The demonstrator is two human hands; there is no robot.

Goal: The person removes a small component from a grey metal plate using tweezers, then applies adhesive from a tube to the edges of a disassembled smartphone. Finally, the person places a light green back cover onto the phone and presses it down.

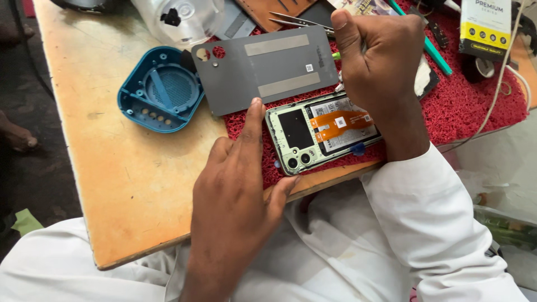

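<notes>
While pressing with spread left fingers point(254, 120) beside the opened phone point(321, 131), steadying its corner; right hand point(380, 61) curled into a fist above the phone, holding a thin tool, barely visible. Lying on a red mat point(475, 106), near a grey back cover point(265, 70) and a blue plastic shell point(159, 89), on the wooden bench point(112, 179).

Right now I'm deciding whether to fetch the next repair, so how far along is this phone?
Done: the grey back cover is off and lies on the red mat. In hand: the left hand steadies the opened phone, its orange flex cable exposed; the right hand is fisted above its far end, its tool hidden. Left: the phone remains uncovered.
</notes>
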